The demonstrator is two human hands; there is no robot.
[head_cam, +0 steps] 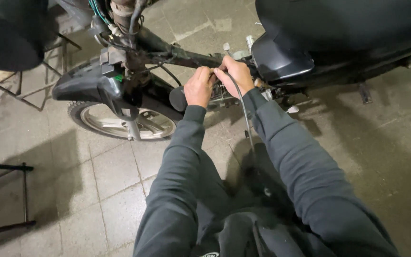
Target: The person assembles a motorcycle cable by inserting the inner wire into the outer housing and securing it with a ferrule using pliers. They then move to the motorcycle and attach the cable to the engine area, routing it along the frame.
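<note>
Both the left hand [199, 88] and right hand [236, 74] pinch the thin black cable [241, 107] near its upper end, fingers pressed together; it looks light, springy, probably slippery.

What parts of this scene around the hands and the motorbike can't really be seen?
All in the head view:
- Fingertips of the left hand and right hand: curled away, hidden by the hands' backs.
- Upper end of the thin black cable: covered by the right hand; its lower end fades into shadow.
- Front wheel: partly behind the fork and fender.
- Seat: cut off by the top edge.
</note>
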